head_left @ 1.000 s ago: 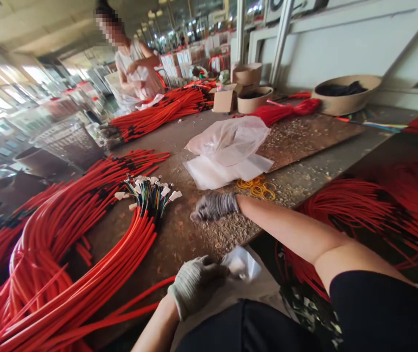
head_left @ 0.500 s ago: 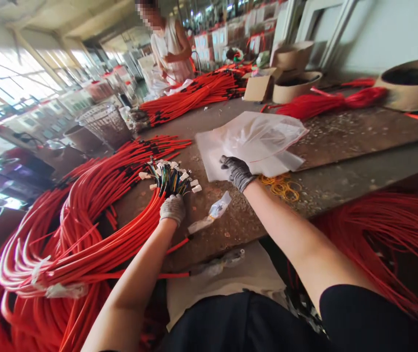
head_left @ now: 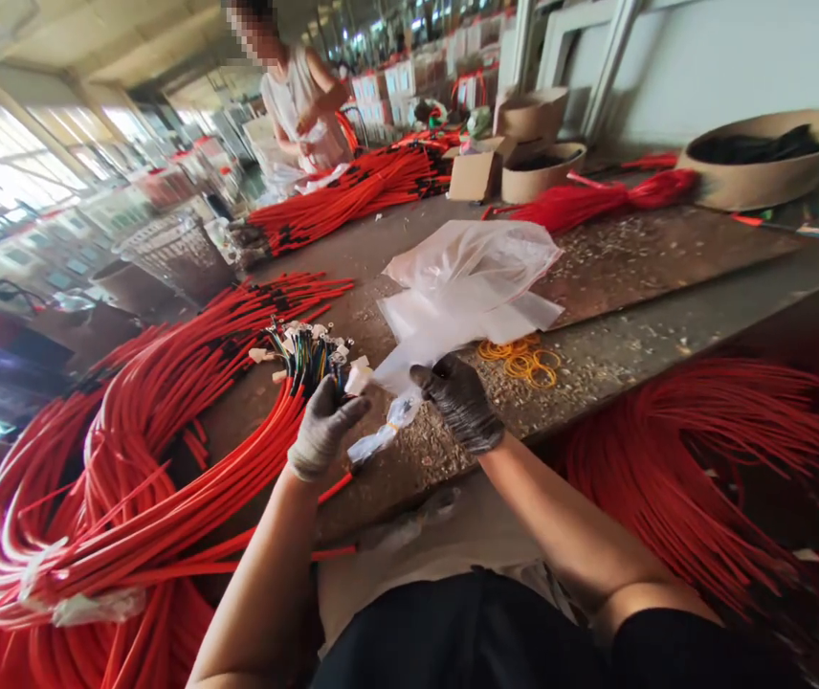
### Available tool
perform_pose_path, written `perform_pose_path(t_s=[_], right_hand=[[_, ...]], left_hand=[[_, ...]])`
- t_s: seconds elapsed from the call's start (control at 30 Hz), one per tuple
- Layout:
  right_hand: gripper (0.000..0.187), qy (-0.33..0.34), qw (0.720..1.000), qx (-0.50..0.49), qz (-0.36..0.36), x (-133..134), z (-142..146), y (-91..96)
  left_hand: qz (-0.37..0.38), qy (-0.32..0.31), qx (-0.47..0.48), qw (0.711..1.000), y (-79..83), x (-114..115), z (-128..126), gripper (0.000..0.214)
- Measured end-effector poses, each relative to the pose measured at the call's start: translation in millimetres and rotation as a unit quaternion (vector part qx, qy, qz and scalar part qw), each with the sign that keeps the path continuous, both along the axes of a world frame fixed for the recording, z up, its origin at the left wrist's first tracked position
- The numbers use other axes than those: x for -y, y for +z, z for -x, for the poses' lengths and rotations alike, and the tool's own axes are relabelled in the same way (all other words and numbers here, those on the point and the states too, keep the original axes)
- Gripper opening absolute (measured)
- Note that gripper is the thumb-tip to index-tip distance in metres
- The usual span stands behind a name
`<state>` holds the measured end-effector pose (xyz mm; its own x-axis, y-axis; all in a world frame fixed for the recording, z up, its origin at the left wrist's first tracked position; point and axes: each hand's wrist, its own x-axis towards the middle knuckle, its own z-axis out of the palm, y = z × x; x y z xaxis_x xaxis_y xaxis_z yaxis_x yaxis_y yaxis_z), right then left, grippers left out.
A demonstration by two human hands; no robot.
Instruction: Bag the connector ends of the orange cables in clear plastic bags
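My left hand (head_left: pixel 324 431), in a pale glove with dark fingertips, has its thumb and fingers apart beside the tip of a bundle of red cables (head_left: pixel 266 421). White connectors, ring terminals and thin coloured wires (head_left: pixel 305 354) stick out at that tip. In a dark grey glove, my right hand (head_left: pixel 459 402) pinches the near edge of a clear plastic bag (head_left: pixel 406 352). This bag stretches back over a pile of similar bags (head_left: pixel 477 263). On the table between my hands lies a cable end wrapped in clear plastic (head_left: pixel 385 431).
Yellow rubber bands (head_left: pixel 524 362) lie right of the bags, among scattered bits. More red cables hang below the table edge at right (head_left: pixel 703 459). Cardboard tubs (head_left: pixel 761 167) and a small box (head_left: pixel 477 172) stand behind. A person (head_left: pixel 305 105) stands across the table.
My right hand has drawn a plastic bag from the pile towards me. The left hand has let go of the cable bundle and opened. The view has shifted slightly right.
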<state>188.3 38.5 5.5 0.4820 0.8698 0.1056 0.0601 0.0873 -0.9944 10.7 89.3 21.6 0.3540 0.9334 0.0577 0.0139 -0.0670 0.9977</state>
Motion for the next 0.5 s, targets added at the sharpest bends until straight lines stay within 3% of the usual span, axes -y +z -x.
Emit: perform_pose_path(t_s=[0.1, 0.2, 0.27, 0.33, 0.43, 0.5], right_hand=[[0.036, 0.048, 0.996, 0.068, -0.026, 10, 7, -1.5], [0.026, 0.166, 0.983, 0.069, -0.035, 12, 7, -11.5], [0.031, 0.224, 0.973, -0.043, -0.035, 7, 11, -17.7], [0.036, 0.234, 0.953, -0.189, -0.047, -3, 21, -21.1], [0.037, 0.187, 0.893, -0.402, -0.075, -15, 37, -21.1], [0.029, 0.15, 0.843, -0.51, -0.087, -18, 39, -19.2]], left_hand=[[-0.048, 0.008, -0.065, 0.997, -4.2, 4, 1, 0.043], [-0.06, 0.015, -0.051, 0.997, -12.4, 8, 0, 0.036], [-0.07, 0.002, -0.05, 0.996, -20.4, 9, -2, 0.033], [-0.104, 0.014, -0.07, 0.992, -29.2, 9, -6, 0.03], [-0.151, 0.038, -0.097, 0.983, -40.1, 8, -9, 0.032], [-0.165, 0.012, -0.089, 0.982, -44.3, 8, -6, 0.032]])
